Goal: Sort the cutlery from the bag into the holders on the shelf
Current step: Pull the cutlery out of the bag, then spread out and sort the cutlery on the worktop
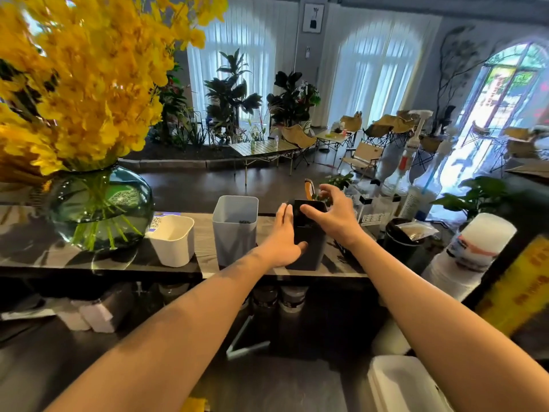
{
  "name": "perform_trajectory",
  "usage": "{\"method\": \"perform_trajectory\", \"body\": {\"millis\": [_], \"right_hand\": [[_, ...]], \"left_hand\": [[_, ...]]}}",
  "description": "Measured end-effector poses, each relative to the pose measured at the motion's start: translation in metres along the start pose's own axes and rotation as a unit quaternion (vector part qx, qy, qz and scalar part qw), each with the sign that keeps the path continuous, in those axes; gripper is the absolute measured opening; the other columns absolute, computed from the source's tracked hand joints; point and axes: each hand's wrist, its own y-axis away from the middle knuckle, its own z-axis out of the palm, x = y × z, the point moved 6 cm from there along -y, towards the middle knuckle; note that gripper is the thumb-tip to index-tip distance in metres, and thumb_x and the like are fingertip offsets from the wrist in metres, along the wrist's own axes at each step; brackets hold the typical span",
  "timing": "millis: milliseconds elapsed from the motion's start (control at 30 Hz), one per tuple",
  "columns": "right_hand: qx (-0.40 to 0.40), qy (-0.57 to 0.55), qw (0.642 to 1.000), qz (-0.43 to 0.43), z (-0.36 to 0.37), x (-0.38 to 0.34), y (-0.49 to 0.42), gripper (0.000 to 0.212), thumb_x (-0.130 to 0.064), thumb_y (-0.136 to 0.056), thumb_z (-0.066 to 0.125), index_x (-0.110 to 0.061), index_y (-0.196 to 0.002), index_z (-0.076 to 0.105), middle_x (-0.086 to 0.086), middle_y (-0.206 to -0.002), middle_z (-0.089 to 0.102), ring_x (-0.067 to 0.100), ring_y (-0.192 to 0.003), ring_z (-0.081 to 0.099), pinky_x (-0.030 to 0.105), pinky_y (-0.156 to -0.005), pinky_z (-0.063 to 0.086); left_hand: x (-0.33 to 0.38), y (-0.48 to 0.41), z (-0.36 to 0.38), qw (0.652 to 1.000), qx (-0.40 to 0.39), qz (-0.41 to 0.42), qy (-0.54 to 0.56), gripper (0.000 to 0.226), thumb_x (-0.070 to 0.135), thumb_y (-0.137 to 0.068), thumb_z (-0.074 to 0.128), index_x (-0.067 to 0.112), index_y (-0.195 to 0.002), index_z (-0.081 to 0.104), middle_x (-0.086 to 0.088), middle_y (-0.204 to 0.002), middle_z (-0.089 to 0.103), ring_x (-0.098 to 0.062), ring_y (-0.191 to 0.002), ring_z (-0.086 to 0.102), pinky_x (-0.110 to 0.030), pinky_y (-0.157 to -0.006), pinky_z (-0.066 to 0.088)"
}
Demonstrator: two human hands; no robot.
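Head view of a cafe counter: a person reaches with both arms to the black holder (pixel 309 245), the rightmost of 3 holders standing in a row on the wooden shelf (pixel 205 251), with a grey holder (pixel 234 233) just beside it and a white holder (pixel 173 242) further left, near a glass vase (pixel 101 209) of yellow flowers. The left hand (pixel 283 233) lies flat against the black holder's left wall, fingers straight and together. The right hand (pixel 329 212) hovers over the rim, fingers apart and loosely curved, thumb across the front edge; nothing shows clamped in it. An orange-handled utensil (pixel 309 187) stands upright at the holder's far side, just beside the right fingertips; whether they touch it cannot be told. A few small dark items lie at the bottom of the grey holder. The bag of cutlery cannot be picked out.

The step in hand appears to be settling a piece into the black holder. Done well, the left palm braces the tall, narrow holder so it neither tips nor slides toward the shelf edge, while the right hand guides the utensil straight down, handle up, clear of the plant leaves close behind.
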Motion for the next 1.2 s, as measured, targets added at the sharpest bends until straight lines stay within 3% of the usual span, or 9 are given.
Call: {"method": "perform_trajectory", "body": {"millis": [100, 233, 367, 500, 667, 767, 1000, 1100, 1200], "right_hand": [[0.106, 0.021, 0.993, -0.055, -0.009, -0.024, 0.037, 0.049, -0.040, -0.089, 0.069, -0.020, -0.132, 0.058, -0.004, -0.124, 0.059, 0.019, -0.119, 0.050, 0.046, -0.104, 0.044], [0.178, 0.026, 0.968, -0.175, 0.006, -0.064, 0.117, 0.022, -0.008, -0.093, 0.061, -0.014, -0.114, 0.064, -0.004, -0.109, 0.059, 0.013, -0.105, 0.049, 0.024, -0.092, 0.042], [0.078, -0.047, 0.990, -0.107, 0.079, -0.045, 0.191, 0.022, -0.002, -0.091, 0.060, -0.015, -0.109, 0.065, -0.002, -0.106, 0.060, 0.010, -0.099, 0.057, 0.019, -0.086, 0.047], [-0.073, -0.077, 0.994, 0.005, 0.172, -0.016, 0.279, 0.025, -0.003, -0.093, 0.060, -0.021, -0.111, 0.065, -0.004, -0.111, 0.061, 0.003, -0.100, 0.060, 0.007, -0.085, 0.043], [-0.222, -0.074, 0.970, 0.070, 0.275, 0.002, 0.374, 0.031, -0.004, -0.090, 0.065, -0.015, -0.118, 0.064, 0.000, -0.112, 0.059, 0.005, -0.092, 0.060, 0.026, -0.083, 0.047], [-0.302, -0.047, 0.945, 0.113, 0.320, 0.002, 0.418, 0.037, -0.010, -0.093, 0.065, -0.016, -0.130, 0.060, 0.000, -0.129, 0.057, 0.015, -0.112, 0.058, 0.025, -0.092, 0.044], [-0.391, -0.003, 0.912, 0.126, 0.385, -0.020, 0.461, 0.054, -0.012, -0.091, 0.069, -0.011, -0.142, 0.052, 0.009, -0.143, 0.051, 0.027, -0.135, 0.046, 0.023, -0.107, 0.036], [-0.407, 0.012, 0.903, 0.139, 0.398, -0.028, 0.466, 0.055, -0.022, -0.082, 0.070, -0.008, -0.134, 0.056, 0.011, -0.131, 0.058, 0.028, -0.117, 0.057, 0.044, -0.109, 0.042], [-0.426, 0.027, 0.891, 0.157, 0.412, -0.025, 0.471, 0.053, -0.015, -0.083, 0.074, -0.007, -0.132, 0.054, 0.010, -0.125, 0.059, 0.028, -0.109, 0.059, 0.043, -0.099, 0.049]], "left_hand": [[-0.001, 0.025, -0.003, 1.000, 0.015, 0.016, 0.019, 0.098, 0.027, -0.100, 0.062, 0.013, -0.160, -0.014, 0.002, -0.166, -0.027, -0.019, -0.155, -0.009, -0.030, -0.121, 0.002], [-0.026, 0.071, -0.001, 0.995, 0.087, 0.027, 0.038, 0.094, 0.025, -0.094, 0.068, 0.012, -0.161, 0.005, -0.006, -0.169, -0.001, -0.021, -0.155, 0.004, -0.031, -0.124, 0.009], [-0.088, 0.144, 0.040, 0.988, 0.131, 0.004, 0.081, 0.084, 0.016, -0.088, 0.073, 0.004, -0.155, 0.025, -0.015, -0.161, 0.022, -0.027, -0.149, 0.028, -0.036, -0.124, 0.023], [-0.159, 0.232, 0.073, 0.991, 0.090, -0.050, 0.084, 0.076, 0.009, -0.091, 0.065, 0.006, -0.156, 0.026, -0.012, -0.162, 0.021, -0.023, -0.151, 0.020, -0.024, -0.121, 0.016], [-0.256, 0.327, 0.090, 0.984, 0.056, -0.162, 0.059, 0.070, 0.009, -0.092, 0.064, 0.004, -0.154, 0.031, -0.015, -0.163, 0.021, -0.029, -0.153, 0.019, -0.032, -0.123, 0.015], [-0.311, 0.375, 0.084, 0.970, 0.029, -0.241, -0.015, 0.070, 0.029, -0.095, 0.064, 0.015, -0.155, 0.030, -0.005, -0.164, 0.019, -0.027, -0.153, 0.017, -0.043, -0.123, 0.015], [-0.415, 0.443, 0.034, 0.890, 0.034, -0.450, -0.055, 0.081, 0.050, -0.095, 0.058, 0.024, -0.160, 0.018, -0.008, -0.169, -0.004, -0.033, -0.155, -0.007, -0.061, -0.121, 0.000], [-0.443, 0.456, 0.031, 0.864, 0.048, -0.500, 0.045, 0.104, 0.054, -0.087, 0.069, 0.022, -0.161, 0.003, -0.016, -0.167, 0.003, -0.040, -0.154, 0.004, -0.058, -0.122, 0.008], [-0.452, 0.457, 0.036, 0.858, 0.052, -0.507, 0.068, 0.113, 0.056, -0.084, 0.074, 0.016, -0.160, 0.000, -0.018, -0.161, 0.018, -0.041, -0.146, 0.024, -0.055, -0.115, 0.025]]}}
